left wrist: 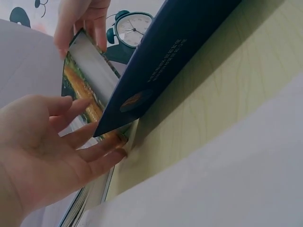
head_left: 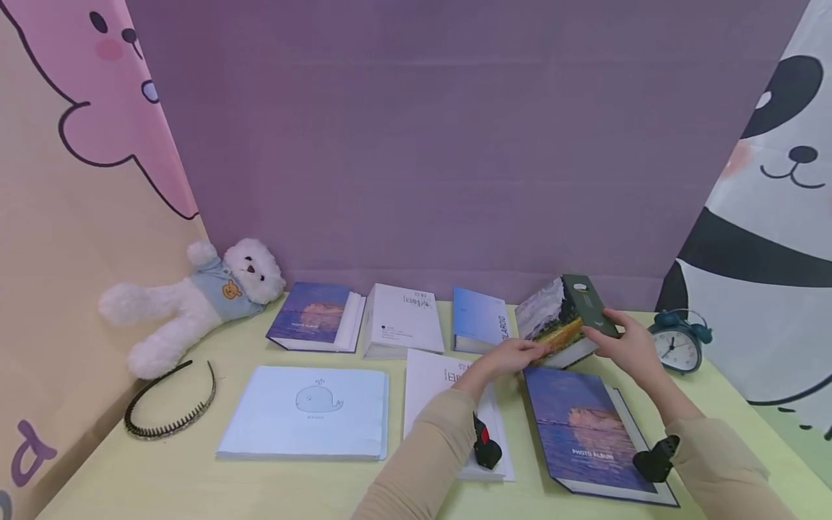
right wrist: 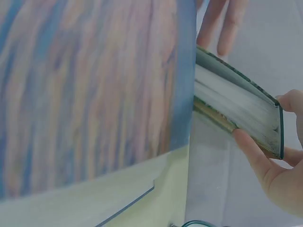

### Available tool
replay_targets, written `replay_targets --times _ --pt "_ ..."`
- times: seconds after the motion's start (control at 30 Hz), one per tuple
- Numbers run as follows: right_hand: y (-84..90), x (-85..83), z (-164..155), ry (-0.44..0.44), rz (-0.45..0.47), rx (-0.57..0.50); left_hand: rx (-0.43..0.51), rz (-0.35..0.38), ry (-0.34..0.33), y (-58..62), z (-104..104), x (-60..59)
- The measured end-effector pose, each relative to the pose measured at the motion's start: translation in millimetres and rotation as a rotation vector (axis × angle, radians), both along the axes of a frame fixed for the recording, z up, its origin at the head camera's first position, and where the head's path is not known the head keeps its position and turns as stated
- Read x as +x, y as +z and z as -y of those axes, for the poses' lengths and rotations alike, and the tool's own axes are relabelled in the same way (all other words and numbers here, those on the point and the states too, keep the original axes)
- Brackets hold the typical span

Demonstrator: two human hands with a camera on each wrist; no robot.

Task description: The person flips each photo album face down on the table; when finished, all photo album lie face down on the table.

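Observation:
A photo album with a landscape-picture cover and a dark green spine is tilted at the table's back right. My right hand grips it at the spine, thumb on one cover and fingers on the other, as the right wrist view shows. Its white page edges face that camera. My left hand reaches to the album's lower left edge, its fingers fairly straight against the cover. Just in front lies a blue sunset photo album, whose cover hides part of the held album in both wrist views.
A teal alarm clock stands right of the held album. Along the back lie a sunset album, a white album and a blue album. A whale-print album, headband and white teddy bear are leftward. My left forearm crosses another white album.

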State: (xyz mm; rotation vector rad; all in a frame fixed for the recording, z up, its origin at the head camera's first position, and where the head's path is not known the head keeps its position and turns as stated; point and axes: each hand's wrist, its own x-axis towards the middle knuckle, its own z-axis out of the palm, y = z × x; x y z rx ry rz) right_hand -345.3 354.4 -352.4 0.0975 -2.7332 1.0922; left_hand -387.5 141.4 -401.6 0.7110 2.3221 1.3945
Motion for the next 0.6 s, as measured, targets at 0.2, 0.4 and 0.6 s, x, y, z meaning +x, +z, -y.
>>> replay_targets --times 0.2,0.4,0.6 --pt "-3.0 1.9 -8 0.007 0.037 0.011 -0.027 0.04 -0.008 -1.7 2 3.8" --pt "-4.0 0.5 -14 -0.017 0.013 0.08 -0.073 0.033 -0.021 -1.8 4 2.7" --pt "-10.9 0.8 -22 -0.012 0.019 0.102 -0.132 0.012 -0.038 -0.5 5 3.9"
